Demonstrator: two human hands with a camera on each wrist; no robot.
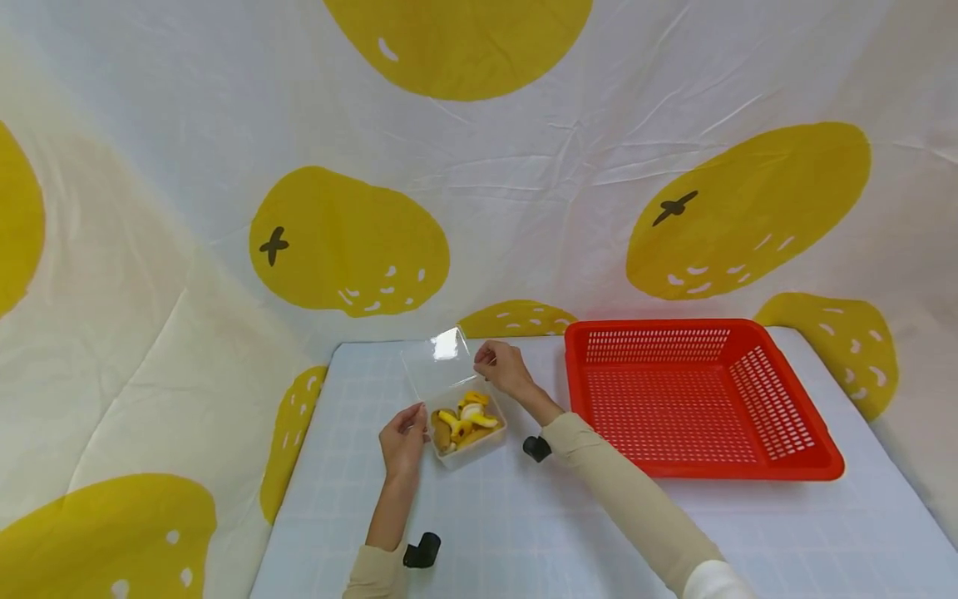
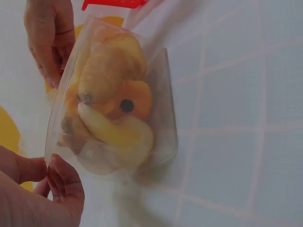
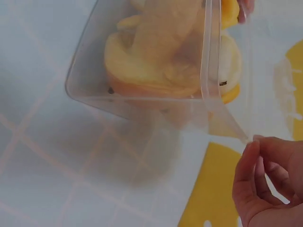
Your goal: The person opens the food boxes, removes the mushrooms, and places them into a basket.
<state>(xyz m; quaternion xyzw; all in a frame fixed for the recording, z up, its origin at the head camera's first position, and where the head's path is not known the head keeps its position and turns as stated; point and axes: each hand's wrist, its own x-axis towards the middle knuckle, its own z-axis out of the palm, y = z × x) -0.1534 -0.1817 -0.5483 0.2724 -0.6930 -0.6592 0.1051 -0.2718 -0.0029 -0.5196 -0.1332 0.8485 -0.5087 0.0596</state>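
A clear plastic container (image 1: 471, 453) stands on the table, filled with several yellow and orange fruit-like pieces (image 1: 458, 424), among them one like a half-peeled banana. Its see-through lid (image 1: 428, 370) is raised at the far side. My left hand (image 1: 402, 441) pinches the container's rim at the left, thumb and fingertips meeting there in the left wrist view. With thumb and forefinger, my right hand (image 1: 506, 368) pinches the lid's right edge, a thin clear strip in the right wrist view. The pieces show cloudily through the container wall (image 2: 163, 118).
A large red plastic basket (image 1: 801, 466) with slotted walls sits at the right of the table. The table (image 1: 479, 532) has a pale checked cloth. Behind it hangs a white curtain (image 1: 524, 233) with big yellow fruit prints. Black wrist cameras (image 1: 422, 551) sit by both sleeves.
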